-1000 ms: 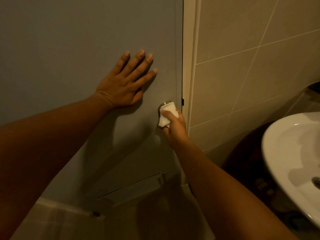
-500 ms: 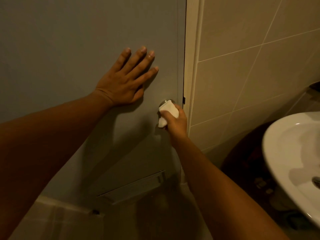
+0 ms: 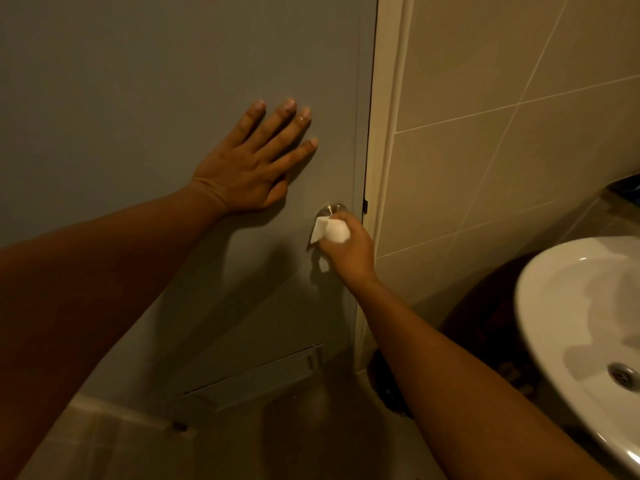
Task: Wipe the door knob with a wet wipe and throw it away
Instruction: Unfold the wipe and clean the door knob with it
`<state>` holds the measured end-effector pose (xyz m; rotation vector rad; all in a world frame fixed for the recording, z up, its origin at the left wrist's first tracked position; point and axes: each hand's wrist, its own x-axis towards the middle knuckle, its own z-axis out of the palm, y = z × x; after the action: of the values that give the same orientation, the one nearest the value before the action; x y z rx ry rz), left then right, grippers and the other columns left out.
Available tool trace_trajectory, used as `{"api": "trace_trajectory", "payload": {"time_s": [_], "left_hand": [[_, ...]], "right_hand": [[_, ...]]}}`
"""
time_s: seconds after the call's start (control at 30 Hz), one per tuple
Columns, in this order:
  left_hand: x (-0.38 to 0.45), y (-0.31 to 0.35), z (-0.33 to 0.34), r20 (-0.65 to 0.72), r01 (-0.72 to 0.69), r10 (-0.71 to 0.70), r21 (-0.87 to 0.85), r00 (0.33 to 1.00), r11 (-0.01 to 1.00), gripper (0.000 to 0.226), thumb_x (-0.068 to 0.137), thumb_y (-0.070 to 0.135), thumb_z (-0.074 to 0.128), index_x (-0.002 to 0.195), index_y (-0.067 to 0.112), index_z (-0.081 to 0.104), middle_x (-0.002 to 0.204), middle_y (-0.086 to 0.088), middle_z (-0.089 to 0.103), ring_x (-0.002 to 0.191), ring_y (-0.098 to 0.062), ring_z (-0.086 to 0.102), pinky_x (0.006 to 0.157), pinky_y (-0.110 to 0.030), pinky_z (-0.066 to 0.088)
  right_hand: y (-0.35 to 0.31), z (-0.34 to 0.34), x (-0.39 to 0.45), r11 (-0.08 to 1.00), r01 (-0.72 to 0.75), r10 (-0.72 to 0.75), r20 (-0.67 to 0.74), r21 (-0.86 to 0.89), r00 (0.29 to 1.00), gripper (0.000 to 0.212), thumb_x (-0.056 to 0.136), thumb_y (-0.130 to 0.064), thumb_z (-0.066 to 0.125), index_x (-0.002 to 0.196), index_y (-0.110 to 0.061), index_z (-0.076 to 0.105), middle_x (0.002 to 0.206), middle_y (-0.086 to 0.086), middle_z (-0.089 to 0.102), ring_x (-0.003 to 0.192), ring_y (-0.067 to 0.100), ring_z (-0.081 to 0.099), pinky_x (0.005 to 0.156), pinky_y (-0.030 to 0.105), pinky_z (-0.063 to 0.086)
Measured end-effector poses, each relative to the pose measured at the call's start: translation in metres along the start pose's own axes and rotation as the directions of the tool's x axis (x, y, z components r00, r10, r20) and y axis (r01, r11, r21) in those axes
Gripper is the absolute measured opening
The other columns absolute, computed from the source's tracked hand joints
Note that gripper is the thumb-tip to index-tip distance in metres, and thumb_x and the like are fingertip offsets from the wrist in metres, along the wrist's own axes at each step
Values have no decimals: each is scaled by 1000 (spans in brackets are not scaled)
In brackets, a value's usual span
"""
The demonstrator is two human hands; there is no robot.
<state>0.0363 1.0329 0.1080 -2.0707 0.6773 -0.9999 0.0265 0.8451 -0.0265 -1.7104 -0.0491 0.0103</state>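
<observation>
Knob (image 3: 331, 209), a round metal one, sits low on the grey door (image 3: 138, 98), close to the door's right edge and the pale frame (image 3: 384, 133). Only its upper part shows; the rest is covered by the wipe (image 3: 330, 231) and the right hand (image 3: 348, 249). That hand comes up from below and its fingers (image 3: 346, 221) are curled shut around the bunched white wipe, pressing it against the lower front of the knob. One corner of the wipe sticks out to the left of the hand and a small scrap hangs below it.

Up and to the left of the knob, the left hand (image 3: 249, 171) lies flat on the door, palm against the panel, fingers (image 3: 289, 129) straight and slightly spread, holding nothing. It is near the knob but not touching it.

Beige tiles (image 3: 485, 185) cover the wall to the right of the frame. A white sink (image 3: 568, 323) juts in at the lower right. A vent (image 3: 256, 375) runs across the bottom of the door.
</observation>
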Motion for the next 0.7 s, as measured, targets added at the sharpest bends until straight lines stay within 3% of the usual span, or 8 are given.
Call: {"api": "trace_trajectory", "payload": {"time_s": [0.1,0.2,0.27,0.37,0.47,0.57,0.63,0.7], "left_hand": [[0,-1,1,-19,1,-1,-1,1000,1000,63,94,37,37,153,16,27,157,-19,29,145,-40,28,118,-51,4],[-1,-1,1,-6,-4,4,0,1000,1000,64,95,39,35,153,15,25,158,-19,27,146,-38,25,118,-50,2],[-1,0,1,2,-7,7,2,1000,1000,63,95,39,34,153,15,25,158,-19,27,146,-36,22,118,-50,1],[0,0,1,7,3,-3,3,1000,1000,63,95,39,32,153,16,25,158,-19,28,146,-36,19,119,-50,0],[-1,0,1,2,4,-4,8,1000,1000,63,95,38,32,153,16,25,158,-19,28,146,-36,21,119,-50,0],[0,0,1,-15,0,1,10,1000,1000,63,94,38,33,153,15,27,157,-19,30,145,-38,27,119,-50,3],[0,0,0,-18,-3,3,9,1000,1000,64,94,38,34,153,16,26,157,-19,29,145,-39,28,119,-50,3],[0,-1,0,-15,-4,4,6,1000,1000,65,94,39,35,154,16,24,158,-19,27,145,-39,27,119,-50,1]], "right_hand": [[-10,8,-6,770,-298,314,72,564,947,43,81,-8,72,116,-27,57,105,1,61,91,19,61,60,28,57],[-15,19,-11,65,-378,443,313,923,840,48,84,-6,69,129,-13,54,114,15,59,82,19,60,51,22,51],[-15,23,-12,-139,-316,446,344,939,826,49,82,-7,71,128,-9,54,121,18,58,77,17,61,45,19,48],[-18,24,-11,-14,-349,458,317,937,831,47,81,-14,73,125,-11,56,119,15,61,72,14,61,48,19,48],[-19,17,-10,467,-389,454,162,794,876,44,84,-23,70,125,-19,54,102,7,63,74,15,60,54,23,51],[-13,11,-13,908,-190,229,-65,373,971,41,84,-24,72,118,-26,50,95,-7,59,82,14,61,54,21,52],[-2,5,-11,1000,9,-10,-72,-18,997,45,85,-25,70,124,-30,48,107,-7,57,94,12,57,69,22,53],[10,-4,-5,889,203,-203,44,-411,978,45,90,-27,64,130,-34,45,130,0,51,108,17,55,85,30,51]]}}
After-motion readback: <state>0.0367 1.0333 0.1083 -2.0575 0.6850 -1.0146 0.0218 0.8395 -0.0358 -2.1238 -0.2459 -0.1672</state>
